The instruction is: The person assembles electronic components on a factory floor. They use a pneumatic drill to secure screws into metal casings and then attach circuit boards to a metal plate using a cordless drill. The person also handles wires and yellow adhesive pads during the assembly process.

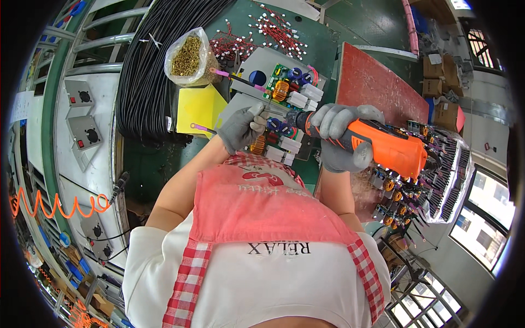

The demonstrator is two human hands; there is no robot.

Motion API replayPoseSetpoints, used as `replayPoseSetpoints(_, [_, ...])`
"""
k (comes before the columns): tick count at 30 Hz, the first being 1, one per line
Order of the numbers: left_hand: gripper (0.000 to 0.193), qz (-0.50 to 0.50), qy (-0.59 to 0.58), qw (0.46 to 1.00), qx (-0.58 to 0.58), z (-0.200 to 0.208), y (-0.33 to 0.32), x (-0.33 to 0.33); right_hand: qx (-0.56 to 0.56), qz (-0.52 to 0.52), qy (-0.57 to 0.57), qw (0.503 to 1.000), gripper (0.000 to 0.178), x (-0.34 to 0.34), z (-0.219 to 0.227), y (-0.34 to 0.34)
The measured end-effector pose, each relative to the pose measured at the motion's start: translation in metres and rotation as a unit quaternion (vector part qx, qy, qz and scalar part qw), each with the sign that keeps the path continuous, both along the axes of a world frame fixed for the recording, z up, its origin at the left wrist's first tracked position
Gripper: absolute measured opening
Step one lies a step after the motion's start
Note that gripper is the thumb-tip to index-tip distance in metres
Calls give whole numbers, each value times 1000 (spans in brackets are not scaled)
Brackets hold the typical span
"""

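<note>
My right hand [342, 131], in a grey glove, grips an orange and black cordless screwdriver [385, 147] that lies almost level and points left. Its thin bit [278, 113] reaches to the fingertips of my left hand [243, 129]. That hand, gloved in grey too, is closed in a pinch at the bit's tip; what it holds is hidden. Beneath and beyond the bit are two green circuit boards, the far one [280, 72] with a copper coil, blue capacitors and white blocks, the near one [290, 143] partly covered by my hands. Grey metal plates [255, 61] lie under them.
A clear bag of brass-coloured small parts [188, 59] stands beside yellow sheets [199, 109]. Black cables [145, 82] lie bundled at left; red wires with white plugs [279, 33] lie beyond. At right are a red board [377, 82] and several stacked circuit assemblies [396, 194].
</note>
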State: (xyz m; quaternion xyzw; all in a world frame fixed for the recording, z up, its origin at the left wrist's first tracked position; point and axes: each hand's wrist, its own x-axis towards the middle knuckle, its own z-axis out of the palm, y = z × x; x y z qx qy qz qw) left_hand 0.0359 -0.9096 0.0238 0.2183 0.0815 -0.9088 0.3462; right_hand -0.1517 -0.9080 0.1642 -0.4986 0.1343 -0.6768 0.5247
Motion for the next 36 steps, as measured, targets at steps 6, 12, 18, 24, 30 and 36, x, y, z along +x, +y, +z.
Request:
replayPoseSetpoints(6, [27, -5, 77, 997, -27, -26, 3, 1, 2, 3, 10, 1000, 53, 3, -5, -10])
replayPoseSetpoints(12, [40, -53, -124, 989, -52, -25, 5, -5, 95, -36, -2, 995, 47, 20, -36, -27])
replayPoseSetpoints(18, [29, -30, -332, 937, -102, -62, 10, 21, 84, -124, 78, 986, 33, 25, -84, -49])
replayPoseSetpoints(24, [27, 13, -354, 933, -59, -39, 7, 28, 86, -125, 98, 984, 30, 27, -93, -53])
replayPoseSetpoints(30, [26, 42, -318, 946, -34, -46, 4, 22, 124, -117, 103, 980, 40, 26, -96, -55])
replayPoseSetpoints(36, [24, 45, -314, 948, -18, -38, 1, 21, 120, -96, 79, 985, 40, 30, -99, -52])
